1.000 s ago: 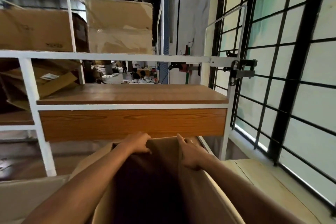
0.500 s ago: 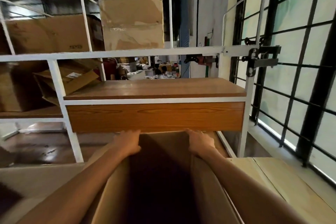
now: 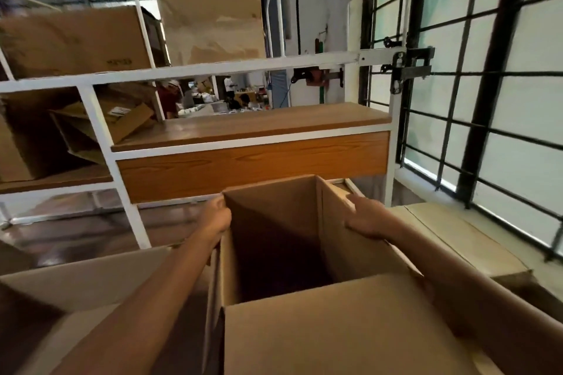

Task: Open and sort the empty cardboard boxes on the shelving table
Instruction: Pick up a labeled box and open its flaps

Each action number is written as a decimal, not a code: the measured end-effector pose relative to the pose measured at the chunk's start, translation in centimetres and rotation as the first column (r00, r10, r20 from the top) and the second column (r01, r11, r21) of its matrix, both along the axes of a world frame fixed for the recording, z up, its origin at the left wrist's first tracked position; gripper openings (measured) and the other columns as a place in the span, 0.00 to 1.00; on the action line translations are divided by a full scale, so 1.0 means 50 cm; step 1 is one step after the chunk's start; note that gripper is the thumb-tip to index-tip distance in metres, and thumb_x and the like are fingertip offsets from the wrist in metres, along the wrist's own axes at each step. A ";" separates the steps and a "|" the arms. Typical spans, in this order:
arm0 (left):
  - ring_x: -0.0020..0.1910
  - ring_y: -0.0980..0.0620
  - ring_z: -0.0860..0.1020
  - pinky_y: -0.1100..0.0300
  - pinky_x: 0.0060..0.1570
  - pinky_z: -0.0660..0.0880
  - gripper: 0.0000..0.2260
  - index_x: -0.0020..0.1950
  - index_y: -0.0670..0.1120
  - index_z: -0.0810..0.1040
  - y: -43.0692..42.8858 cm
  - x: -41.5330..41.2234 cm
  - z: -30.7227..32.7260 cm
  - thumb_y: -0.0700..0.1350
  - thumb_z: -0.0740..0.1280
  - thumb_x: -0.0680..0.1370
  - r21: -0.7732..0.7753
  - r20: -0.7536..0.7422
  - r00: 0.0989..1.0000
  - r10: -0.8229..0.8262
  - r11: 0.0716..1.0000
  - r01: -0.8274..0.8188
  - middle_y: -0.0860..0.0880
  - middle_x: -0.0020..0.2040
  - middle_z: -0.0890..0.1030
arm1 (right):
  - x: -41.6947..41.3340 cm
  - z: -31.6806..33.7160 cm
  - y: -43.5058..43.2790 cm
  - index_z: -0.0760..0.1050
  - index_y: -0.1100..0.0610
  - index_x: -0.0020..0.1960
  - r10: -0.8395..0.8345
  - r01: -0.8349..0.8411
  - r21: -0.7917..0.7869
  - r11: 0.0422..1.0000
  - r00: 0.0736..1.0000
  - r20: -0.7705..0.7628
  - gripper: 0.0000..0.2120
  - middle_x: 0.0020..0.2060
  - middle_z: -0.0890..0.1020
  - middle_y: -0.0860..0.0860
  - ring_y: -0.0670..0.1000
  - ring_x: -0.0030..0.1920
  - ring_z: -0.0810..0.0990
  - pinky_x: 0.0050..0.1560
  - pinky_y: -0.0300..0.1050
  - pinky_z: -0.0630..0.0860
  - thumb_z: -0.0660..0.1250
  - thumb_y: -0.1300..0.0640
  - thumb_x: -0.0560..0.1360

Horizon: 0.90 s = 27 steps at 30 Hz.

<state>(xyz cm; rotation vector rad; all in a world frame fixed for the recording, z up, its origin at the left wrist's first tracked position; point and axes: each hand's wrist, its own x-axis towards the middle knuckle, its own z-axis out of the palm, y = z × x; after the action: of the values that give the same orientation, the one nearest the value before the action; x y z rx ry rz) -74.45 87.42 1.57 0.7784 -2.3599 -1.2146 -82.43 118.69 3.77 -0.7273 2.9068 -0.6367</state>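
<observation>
Head view, cardboard box (image 3: 335, 329) held between left hand (image 3: 217, 218), right hand (image 3: 368, 219)

Two hands (image 3: 217, 218) (image 3: 367, 220), one opened box (image 3: 335, 329), two boxes (image 3: 73, 39) (image 3: 210, 18) atop one shelving table (image 3: 249, 122)

Both bare forearms extend forward, roughly parallel. Left hand (image 3: 217, 218), fingers curled, grips the left rim of the cardboard box (image 3: 274, 207); right hand (image 3: 367, 221) clasps the right rim, fingers pointing away.
</observation>
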 end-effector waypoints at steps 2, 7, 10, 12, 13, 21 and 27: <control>0.50 0.42 0.79 0.56 0.42 0.69 0.12 0.59 0.39 0.80 -0.025 0.006 0.012 0.37 0.59 0.81 -0.008 -0.025 0.998 0.050 0.999 -0.050 0.40 0.54 0.82 | 0.032 -0.005 0.019 0.67 0.56 0.71 -0.060 0.057 0.047 0.997 0.996 0.067 0.25 0.62 0.77 0.56 0.54 0.59 0.76 0.55 0.47 0.75 0.67 0.53 0.76; 0.51 0.44 0.77 0.53 0.44 0.70 0.11 0.58 0.40 0.78 -0.058 0.033 0.031 0.34 0.63 0.77 0.024 -0.022 0.999 0.035 0.999 -0.034 0.41 0.56 0.81 | 0.107 -0.035 -0.013 0.74 0.53 0.64 -0.192 0.200 -0.101 0.975 0.978 0.080 0.15 0.49 0.78 0.51 0.50 0.48 0.78 0.47 0.45 0.76 0.60 0.55 0.79; 0.65 0.41 0.73 0.51 0.54 0.72 0.25 0.72 0.43 0.69 -0.045 0.057 0.034 0.34 0.65 0.74 0.137 0.023 0.993 -0.115 0.984 0.111 0.42 0.69 0.73 | 0.149 -0.065 -0.037 0.74 0.53 0.59 -0.307 0.314 -0.282 0.906 0.949 0.069 0.11 0.41 0.75 0.47 0.46 0.40 0.75 0.40 0.43 0.71 0.57 0.58 0.80; 0.73 0.42 0.66 0.46 0.67 0.69 0.33 0.77 0.46 0.62 -0.042 0.082 0.035 0.38 0.67 0.73 0.030 0.082 0.975 -0.209 0.978 0.207 0.44 0.77 0.64 | 0.173 -0.075 -0.057 0.75 0.54 0.57 -0.369 0.372 -0.335 0.866 0.926 0.074 0.11 0.44 0.76 0.49 0.49 0.43 0.77 0.42 0.46 0.72 0.57 0.58 0.78; 0.74 0.42 0.64 0.43 0.69 0.68 0.33 0.77 0.48 0.63 -0.044 0.092 0.035 0.42 0.68 0.73 -0.069 0.119 0.966 -0.231 0.968 0.240 0.45 0.78 0.61 | 0.184 -0.076 -0.069 0.76 0.54 0.56 -0.393 0.393 -0.353 0.849 0.916 0.073 0.11 0.45 0.77 0.50 0.50 0.45 0.78 0.44 0.47 0.74 0.57 0.58 0.78; 0.59 0.49 0.77 0.49 0.61 0.74 0.16 0.66 0.51 0.74 0.036 0.172 0.040 0.52 0.66 0.79 -0.377 0.276 0.932 -0.237 0.865 0.332 0.48 0.63 0.79 | 0.249 -0.116 -0.094 0.80 0.53 0.59 -0.453 0.251 -0.575 0.779 0.859 -0.239 0.16 0.50 0.85 0.52 0.50 0.44 0.83 0.40 0.42 0.78 0.54 0.51 0.82; 0.65 0.47 0.74 0.49 0.63 0.69 0.24 0.71 0.50 0.71 0.159 0.258 -0.001 0.62 0.56 0.81 -0.585 0.163 0.964 -0.211 0.766 0.266 0.48 0.65 0.78 | 0.317 -0.138 -0.050 0.66 0.49 0.69 -0.227 0.041 -0.463 0.885 0.907 -0.355 0.21 0.63 0.77 0.53 0.54 0.58 0.79 0.53 0.58 0.80 0.52 0.40 0.81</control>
<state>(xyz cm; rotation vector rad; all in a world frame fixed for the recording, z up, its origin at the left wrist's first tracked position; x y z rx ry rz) -61.58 95.39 1.55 0.3202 -2.7453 -0.4275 -66.59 116.17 -3.15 -0.7735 3.2380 -1.3596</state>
